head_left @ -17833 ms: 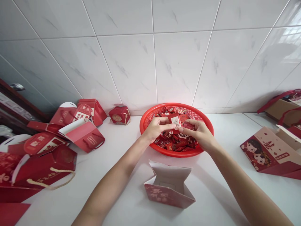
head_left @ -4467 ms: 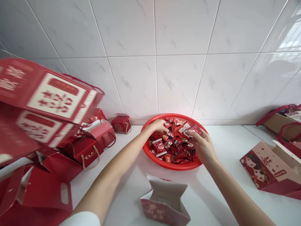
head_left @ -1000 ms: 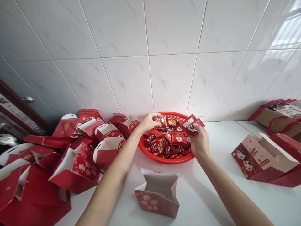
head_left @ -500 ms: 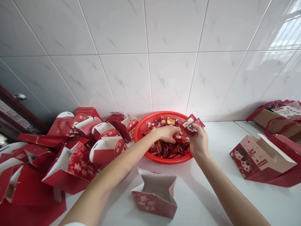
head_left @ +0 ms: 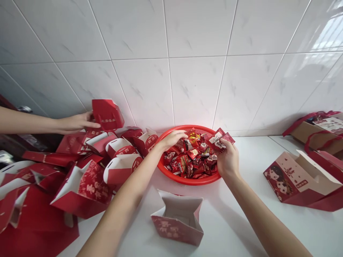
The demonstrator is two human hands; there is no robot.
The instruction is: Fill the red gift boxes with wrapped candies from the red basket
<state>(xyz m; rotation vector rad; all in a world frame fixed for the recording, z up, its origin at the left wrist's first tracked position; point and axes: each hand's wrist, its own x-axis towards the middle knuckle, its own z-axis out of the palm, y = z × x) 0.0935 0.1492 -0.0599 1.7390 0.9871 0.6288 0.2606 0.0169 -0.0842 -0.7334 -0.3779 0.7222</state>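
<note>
A red plastic basket (head_left: pixel 191 181) full of red-wrapped candies (head_left: pixel 195 154) stands against the tiled wall. My left hand (head_left: pixel 173 140) reaches over its left side, fingers stretched among the wrappers at the back; its fingertips are partly hidden. At the basket's right edge my right hand (head_left: pixel 227 157) pinches several red candy packets (head_left: pixel 219 139) between thumb and fingers. An open red box (head_left: pixel 177 228) with a pale inside stands upright on the white table in front of the basket.
Many red boxes (head_left: pixel 88 192) crowd the left side. Another person's hand (head_left: pixel 76 122) holds a red box (head_left: pixel 108 116) above them. At the right are a printed box (head_left: pixel 297 182) and a brown box with red ribbon (head_left: pixel 308 137).
My left hand has moved left and back within the basket, away from the red packet it was touching. Another person's hand has come in from the left and lifted a red box.
</note>
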